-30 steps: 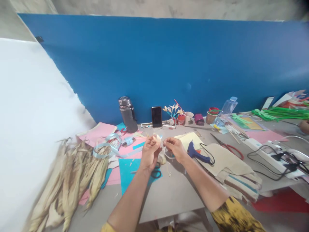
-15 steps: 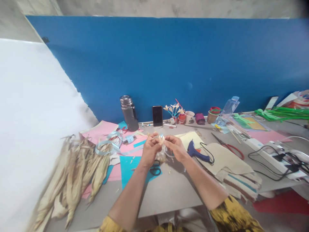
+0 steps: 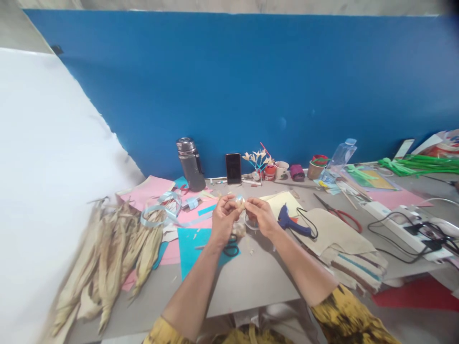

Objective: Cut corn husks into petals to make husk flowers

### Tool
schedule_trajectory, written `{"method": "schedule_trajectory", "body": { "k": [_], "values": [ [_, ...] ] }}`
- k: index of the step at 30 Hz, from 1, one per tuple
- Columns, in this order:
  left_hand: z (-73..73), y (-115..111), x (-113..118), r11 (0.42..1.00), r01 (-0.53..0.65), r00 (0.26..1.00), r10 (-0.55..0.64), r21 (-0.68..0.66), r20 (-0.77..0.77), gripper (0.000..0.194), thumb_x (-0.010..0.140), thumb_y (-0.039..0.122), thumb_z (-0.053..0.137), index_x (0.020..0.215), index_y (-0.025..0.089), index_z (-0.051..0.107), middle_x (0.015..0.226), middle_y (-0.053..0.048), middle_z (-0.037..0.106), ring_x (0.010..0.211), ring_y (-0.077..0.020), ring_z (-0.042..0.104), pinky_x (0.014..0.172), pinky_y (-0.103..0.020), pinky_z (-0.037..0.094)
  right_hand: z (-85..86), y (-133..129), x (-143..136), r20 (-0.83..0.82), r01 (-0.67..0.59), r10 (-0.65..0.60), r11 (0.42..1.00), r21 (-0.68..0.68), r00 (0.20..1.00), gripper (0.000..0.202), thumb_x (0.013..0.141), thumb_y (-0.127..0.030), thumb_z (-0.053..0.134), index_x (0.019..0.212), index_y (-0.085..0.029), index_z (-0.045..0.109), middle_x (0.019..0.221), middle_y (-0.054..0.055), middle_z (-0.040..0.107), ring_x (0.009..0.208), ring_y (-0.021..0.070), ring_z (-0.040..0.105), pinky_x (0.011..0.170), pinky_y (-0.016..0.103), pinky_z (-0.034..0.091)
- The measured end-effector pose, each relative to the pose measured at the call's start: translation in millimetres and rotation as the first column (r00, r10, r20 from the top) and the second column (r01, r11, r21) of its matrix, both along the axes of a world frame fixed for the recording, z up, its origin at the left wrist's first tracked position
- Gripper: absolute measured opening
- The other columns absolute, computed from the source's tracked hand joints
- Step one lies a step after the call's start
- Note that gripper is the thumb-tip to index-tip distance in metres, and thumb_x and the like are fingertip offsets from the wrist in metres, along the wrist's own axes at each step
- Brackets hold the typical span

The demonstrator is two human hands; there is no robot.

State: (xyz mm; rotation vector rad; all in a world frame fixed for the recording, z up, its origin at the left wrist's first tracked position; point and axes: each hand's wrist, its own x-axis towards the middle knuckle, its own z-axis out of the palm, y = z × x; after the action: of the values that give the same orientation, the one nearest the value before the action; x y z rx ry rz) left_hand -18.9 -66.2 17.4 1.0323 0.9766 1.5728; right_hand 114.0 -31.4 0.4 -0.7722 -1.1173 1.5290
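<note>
My left hand [image 3: 224, 219] and my right hand [image 3: 261, 216] meet over the middle of the table. Their fingertips pinch a small cream piece [image 3: 241, 203] that looks like corn husk, with a bit of light-blue ribbon at its top; fingers hide much of it. From the left, a loosely curled light-blue ribbon [image 3: 153, 222] runs toward my left hand. Black-handled scissors [image 3: 231, 248] lie below the hands on a blue sheet [image 3: 193, 239]. Under the fingers sits a pale lump [image 3: 239, 230], partly covered. Right of my right hand rests a blue glue gun [image 3: 294, 223].
Dried corn husks [image 3: 111, 253] spread over the left side. A thermos [image 3: 191, 165], a phone [image 3: 233, 168], husk flowers [image 3: 258, 158] and a paper cup [image 3: 281, 169] stand along the back. To the right are a folded cloth [image 3: 337, 234], red-handled scissors [image 3: 346, 217] and a power strip [image 3: 398, 229] with cables.
The head view has tilted slightly. Both hands stay together, still pinching the cream piece, with only small finger shifts; less of the piece shows between the fingertips now.
</note>
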Motion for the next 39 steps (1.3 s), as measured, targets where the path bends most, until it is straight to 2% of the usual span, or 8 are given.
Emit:
{"method": "schedule_trajectory", "body": {
  "k": [6,10,16,22,24,27,30,39],
  "values": [
    [-5.3,2.9,-2.2,0.995,-0.096,0.995,0.095,-0.036,-0.009,0.046,0.064,0.024,0.080,0.102,0.019,0.054,0.068,0.006,0.059,0.051,-0.0068,0.046,0.051,-0.020,0.034,3.4,-2.2,-0.5,0.137,0.032,-0.039,0.998,0.055,0.990,0.036,0.065,-0.048,0.081,0.069,-0.017,0.063,0.052,-0.006,0.045,0.045,0.0062,0.030,0.043,0.023,0.017],
    [-8.0,4.9,-2.8,0.993,-0.110,0.994,0.109,-0.034,-0.026,0.044,0.064,0.024,0.079,0.100,0.019,0.054,0.068,0.006,0.059,0.050,-0.0063,0.045,0.050,-0.020,0.034,2.3,-2.4,-1.7,0.184,0.065,-0.084,0.992,0.107,0.979,0.035,0.068,-0.049,0.078,0.068,-0.017,0.062,0.052,-0.006,0.044,0.046,0.0070,0.030,0.043,0.023,0.018],
    [-6.3,3.1,3.2,0.995,-0.097,0.995,0.095,-0.032,-0.031,0.044,0.063,0.027,0.081,0.097,0.018,0.055,0.067,0.007,0.058,0.050,-0.0058,0.045,0.050,-0.020,0.033,-2.9,1.6,-2.1,0.183,0.190,-0.227,0.962,0.198,0.957,0.031,0.071,-0.047,0.073,0.072,-0.017,0.065,0.054,-0.004,0.049,0.049,0.0097,0.037,0.045,0.023,0.027],
    [-5.5,0.5,8.1,0.993,-0.101,0.995,0.100,-0.058,-0.021,0.042,0.063,0.023,0.079,0.097,0.018,0.055,0.068,0.006,0.059,0.050,-0.0060,0.045,0.051,-0.020,0.034,-5.4,3.4,-2.3,0.197,0.314,-0.373,0.908,0.277,0.906,0.024,0.070,-0.039,0.074,0.065,-0.017,0.066,0.058,-0.002,0.055,0.055,0.0110,0.044,0.052,0.024,0.035],
    [-5.8,0.5,7.8,0.994,-0.092,0.996,0.092,-0.064,-0.009,0.042,0.063,0.022,0.078,0.097,0.018,0.055,0.068,0.006,0.059,0.050,-0.0062,0.044,0.050,-0.020,0.033,-4.8,2.9,-2.7,0.162,0.305,-0.343,0.926,0.221,0.925,0.024,0.070,-0.039,0.074,0.065,-0.017,0.065,0.053,-0.003,0.050,0.051,0.0095,0.039,0.049,0.023,0.031],
    [-6.2,1.4,6.2,0.995,-0.062,0.997,0.065,-0.074,0.030,0.042,0.062,0.020,0.077,0.098,0.019,0.054,0.066,0.007,0.057,0.050,-0.0063,0.043,0.050,-0.021,0.031,-2.8,3.0,-2.5,0.050,0.226,-0.228,0.973,0.044,0.972,0.028,0.068,-0.041,0.075,0.063,-0.017,0.063,0.048,-0.006,0.042,0.046,0.0076,0.031,0.044,0.022,0.023],
    [-5.2,2.3,4.4,0.998,-0.019,0.999,0.021,-0.065,0.035,0.044,0.061,0.019,0.078,0.098,0.019,0.054,0.066,0.007,0.057,0.050,-0.0060,0.042,0.050,-0.021,0.031,-0.8,3.8,-1.2,-0.039,0.129,-0.133,0.988,-0.086,0.990,0.030,0.063,-0.040,0.077,0.059,-0.017,0.059,0.050,-0.005,0.045,0.046,0.0069,0.032,0.042,0.021,0.019],
    [-5.6,3.5,1.5,0.998,0.028,0.997,-0.024,-0.062,0.069,0.046,0.059,0.020,0.081,0.098,0.019,0.056,0.068,0.007,0.058,0.051,-0.0055,0.043,0.050,-0.020,0.030,-1.1,9.6,2.9,-0.145,0.128,-0.148,0.982,-0.140,0.978,0.027,0.061,-0.035,0.075,0.061,-0.018,0.054,0.060,-0.003,0.051,0.047,0.0059,0.032,0.042,0.020,0.019]
  ]
}}
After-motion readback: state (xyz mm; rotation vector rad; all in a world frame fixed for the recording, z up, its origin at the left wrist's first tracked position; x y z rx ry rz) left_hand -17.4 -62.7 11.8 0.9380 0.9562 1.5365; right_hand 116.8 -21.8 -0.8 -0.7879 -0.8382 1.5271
